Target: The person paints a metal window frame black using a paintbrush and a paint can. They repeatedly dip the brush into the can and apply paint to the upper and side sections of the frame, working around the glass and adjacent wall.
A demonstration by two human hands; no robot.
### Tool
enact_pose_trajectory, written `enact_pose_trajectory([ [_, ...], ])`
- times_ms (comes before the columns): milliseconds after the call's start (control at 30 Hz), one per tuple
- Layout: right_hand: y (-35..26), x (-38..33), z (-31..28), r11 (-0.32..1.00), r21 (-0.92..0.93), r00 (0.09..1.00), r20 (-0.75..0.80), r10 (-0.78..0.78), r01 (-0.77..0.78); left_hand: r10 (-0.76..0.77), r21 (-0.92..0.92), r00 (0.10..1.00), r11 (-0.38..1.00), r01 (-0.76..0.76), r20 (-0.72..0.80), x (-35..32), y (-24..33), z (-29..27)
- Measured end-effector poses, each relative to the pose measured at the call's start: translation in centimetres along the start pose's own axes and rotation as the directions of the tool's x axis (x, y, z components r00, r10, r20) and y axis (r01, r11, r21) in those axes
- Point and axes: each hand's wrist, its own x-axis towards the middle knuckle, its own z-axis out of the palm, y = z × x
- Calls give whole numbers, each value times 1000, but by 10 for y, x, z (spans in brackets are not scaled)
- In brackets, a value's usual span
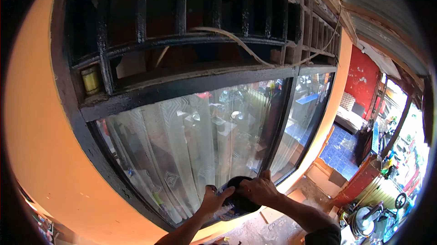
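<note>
Holding a paint can [230,204] before the black window frame [182,85].
Your left hand [211,202] grips its side; your right hand [259,190] clasps the black lid [241,185].

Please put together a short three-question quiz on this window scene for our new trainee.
1. True or false: the left hand and the right hand are both on the paint can.
2. What colour is the window frame? A) white B) black C) green
3. Fill in: behind the glass pane hangs a pale ______.

Key
1. True: the left hand grips the can's side and the right hand lies over its dark top.
2. B, black; the wall around it is orange.
3. Curtain.
</note>
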Motion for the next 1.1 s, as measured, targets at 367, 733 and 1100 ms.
enact_pose_trajectory([
  [367, 12, -17, -7, 992, 89, 988, -119, 98, -88, -23, -64, 996, 998, 28, 83, -6, 32, 13],
  [733, 22, -30, -31, 990, 109, 987, -126, 102, -88, -17, 34, 993, 999, 13, 114, 8, 43, 21],
  [1100, 60, -25, -55, 989, 12, 930, -339, 143, -148, 92, -54, 991, 995, -87, 97, 13, 84, 45],
])
